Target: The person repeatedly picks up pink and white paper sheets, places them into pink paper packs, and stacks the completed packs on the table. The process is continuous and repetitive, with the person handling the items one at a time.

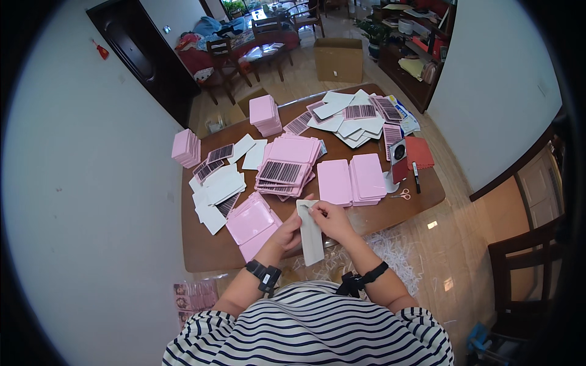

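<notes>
My left hand point(290, 232) is closed on the left edge of a long off-white card point(312, 241), held upright over the table's near edge. At the card's top, the fingers of my right hand point(330, 221) are pinched together; whatever lies between them is too small to make out. Beside my left hand an open pink case point(253, 221) lies on the table. Beyond my hands stands a stack of pink cases point(292, 148), with a tray of dark lash strips point(282, 172) on top. Another open pink case point(351, 180) lies flat to the right.
The brown table point(207, 256) also bears white cards point(223, 185), a larger card pile point(360, 128), pink stacks point(264, 114) point(185, 147), scissors point(401, 194), a black marker point(416, 178) and a red-and-black device point(398, 160). Shredded paper point(394, 256) litters the floor; a chair point(525, 262) stands right.
</notes>
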Demonstrator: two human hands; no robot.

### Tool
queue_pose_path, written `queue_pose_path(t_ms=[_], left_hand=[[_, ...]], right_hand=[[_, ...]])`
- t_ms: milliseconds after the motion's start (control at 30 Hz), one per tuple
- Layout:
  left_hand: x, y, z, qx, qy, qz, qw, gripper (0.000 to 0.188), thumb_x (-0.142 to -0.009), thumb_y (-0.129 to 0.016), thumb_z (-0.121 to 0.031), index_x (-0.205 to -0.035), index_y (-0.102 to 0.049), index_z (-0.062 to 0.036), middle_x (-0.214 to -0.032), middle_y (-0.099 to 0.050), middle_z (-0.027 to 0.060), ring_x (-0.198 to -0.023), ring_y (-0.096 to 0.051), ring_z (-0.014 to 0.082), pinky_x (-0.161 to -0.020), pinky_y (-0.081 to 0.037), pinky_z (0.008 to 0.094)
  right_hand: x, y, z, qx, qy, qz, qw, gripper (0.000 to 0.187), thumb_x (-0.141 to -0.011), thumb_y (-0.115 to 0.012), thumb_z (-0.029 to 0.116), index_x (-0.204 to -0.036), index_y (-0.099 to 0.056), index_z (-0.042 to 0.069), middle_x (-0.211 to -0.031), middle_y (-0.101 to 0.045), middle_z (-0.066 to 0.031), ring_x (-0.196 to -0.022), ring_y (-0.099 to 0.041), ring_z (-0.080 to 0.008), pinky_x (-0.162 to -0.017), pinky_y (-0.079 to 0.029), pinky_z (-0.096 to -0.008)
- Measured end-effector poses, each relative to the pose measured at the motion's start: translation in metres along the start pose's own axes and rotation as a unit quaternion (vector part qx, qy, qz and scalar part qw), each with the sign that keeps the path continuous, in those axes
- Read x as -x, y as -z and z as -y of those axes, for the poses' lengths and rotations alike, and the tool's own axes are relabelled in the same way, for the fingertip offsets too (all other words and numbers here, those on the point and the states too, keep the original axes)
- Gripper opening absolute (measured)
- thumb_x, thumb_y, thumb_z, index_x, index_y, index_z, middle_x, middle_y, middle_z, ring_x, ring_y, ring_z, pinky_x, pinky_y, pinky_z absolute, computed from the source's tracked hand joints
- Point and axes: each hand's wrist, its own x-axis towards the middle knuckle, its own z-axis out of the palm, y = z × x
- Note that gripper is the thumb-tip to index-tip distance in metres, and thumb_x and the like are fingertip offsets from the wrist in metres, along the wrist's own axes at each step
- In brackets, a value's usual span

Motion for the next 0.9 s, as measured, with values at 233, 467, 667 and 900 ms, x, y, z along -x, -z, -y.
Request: queue_pose_path(t_ms=[233, 467, 667, 900], left_hand=[[-0.001, -0.008, 0.009, 0.049, -0.022, -0.005, 0.999, 0.102, -0.083, -0.079, -0.048, -0.161, -0.019, -0.0218, -0.153, -0.042, 0.0169, -0.136, -0.048, 0.0351, -0.109, -0.046, 0.0529], [0.007, -0.004, -0.009, 0.076, -0.078, -0.009, 0.994, 0.095, -0.082, -0.079, -0.051, -0.158, -0.026, -0.0318, -0.158, -0.034, 0.0185, -0.138, -0.043, 0.0469, -0.109, -0.043, 0.0609], [0.006, -0.024, -0.002, 0.096, -0.062, 0.014, 0.993, 0.100, -0.079, -0.081, -0.053, -0.158, -0.025, -0.0307, -0.159, -0.033, 0.0147, -0.140, -0.040, 0.0489, -0.109, -0.041, 0.0635], [0.013, -0.033, -0.002, 0.100, -0.067, -0.008, 0.993, 0.106, -0.075, -0.083, -0.054, -0.159, -0.024, -0.0280, -0.158, -0.035, 0.0157, -0.140, -0.039, 0.0500, -0.107, -0.043, 0.0640]], right_hand=[[0.050, 0.042, -0.019, -0.004, -0.027, 0.151, 0.988, 0.028, -0.094, -0.068, 0.031, -0.093, -0.071, 0.003, -0.073, -0.066, -0.0093, -0.064, -0.057, -0.0136, -0.062, -0.049, -0.0318], [0.099, 0.098, -0.066, 0.541, -0.150, 0.263, 0.784, 0.036, -0.087, -0.066, 0.043, -0.100, -0.076, 0.010, -0.089, -0.073, -0.0155, -0.083, -0.070, -0.0366, -0.073, -0.055, -0.0465], [0.027, 0.064, -0.026, 0.142, 0.064, -0.069, 0.985, 0.026, -0.092, -0.066, 0.032, -0.096, -0.073, 0.007, -0.082, -0.071, -0.0155, -0.074, -0.069, -0.0332, -0.065, -0.053, -0.0405], [0.002, 0.036, 0.005, 0.179, 0.035, -0.064, 0.981, 0.026, -0.092, -0.066, 0.034, -0.094, -0.074, 0.009, -0.081, -0.072, -0.0129, -0.073, -0.069, -0.0319, -0.065, -0.053, -0.0415]])
